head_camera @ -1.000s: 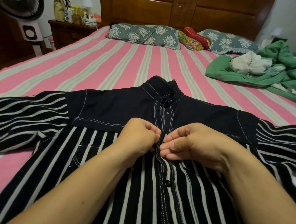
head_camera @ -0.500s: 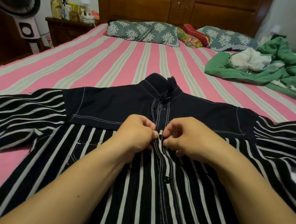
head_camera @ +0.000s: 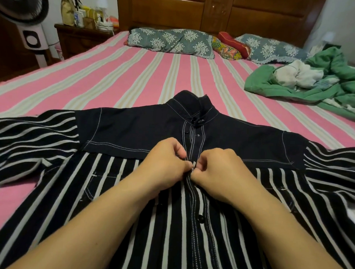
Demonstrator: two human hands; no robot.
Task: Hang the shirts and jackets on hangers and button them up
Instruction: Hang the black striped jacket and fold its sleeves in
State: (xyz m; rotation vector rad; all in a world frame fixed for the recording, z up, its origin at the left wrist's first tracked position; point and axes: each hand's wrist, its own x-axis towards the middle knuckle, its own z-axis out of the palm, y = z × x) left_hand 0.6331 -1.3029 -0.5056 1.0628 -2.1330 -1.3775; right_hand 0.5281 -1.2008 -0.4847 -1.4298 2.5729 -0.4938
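Observation:
A dark navy shirt [head_camera: 130, 131] with white-striped body and sleeves lies flat, front up, on the bed, collar pointing away from me. Its collar button [head_camera: 194, 121] is fastened, and one lower button [head_camera: 200, 218] on the placket shows closed. My left hand [head_camera: 166, 165] and my right hand [head_camera: 220, 171] meet over the placket just below the dark yoke. Both pinch the placket's edges between curled fingers and thumbs. The button under my fingertips is hidden. No hanger shows in the frame.
The pink striped bed [head_camera: 113, 73] stretches ahead to patterned pillows [head_camera: 170, 41] and a wooden headboard [head_camera: 212, 10]. A crumpled green blanket with white cloth [head_camera: 314, 81] lies at the right. A standing fan [head_camera: 19, 3] and a cluttered nightstand [head_camera: 80, 35] are at the left.
My right hand's fingers have curled in tighter and both hands have closed together on the placket. The view has tilted slightly, so the shirt sits lower in the frame.

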